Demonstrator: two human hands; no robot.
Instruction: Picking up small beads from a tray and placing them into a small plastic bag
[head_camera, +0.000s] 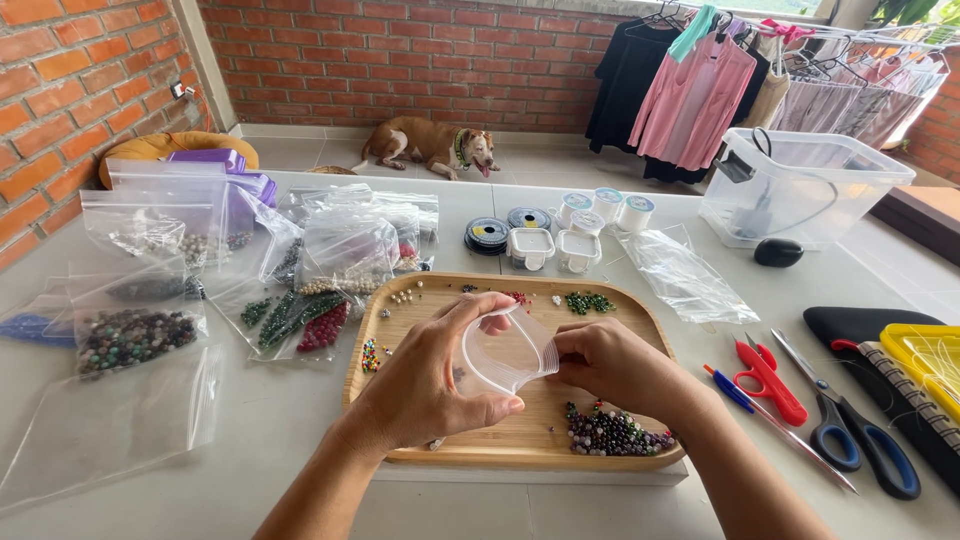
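Head view: small clear plastic zip bag (505, 355) pinched at both ends by left hand (430, 385) and right hand (610, 370).
Bag: held open, apparently empty.
Beads: loose piles (612, 432) left on oval wooden tray (640, 320).

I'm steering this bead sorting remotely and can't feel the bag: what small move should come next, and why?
Probably lower the small clear bag toward the dark bead pile on the wooden tray. The left hand and right hand both pinch its rim, the mouth looks spread open, and it appears empty, so it seems ready to take beads from the nearest pile.
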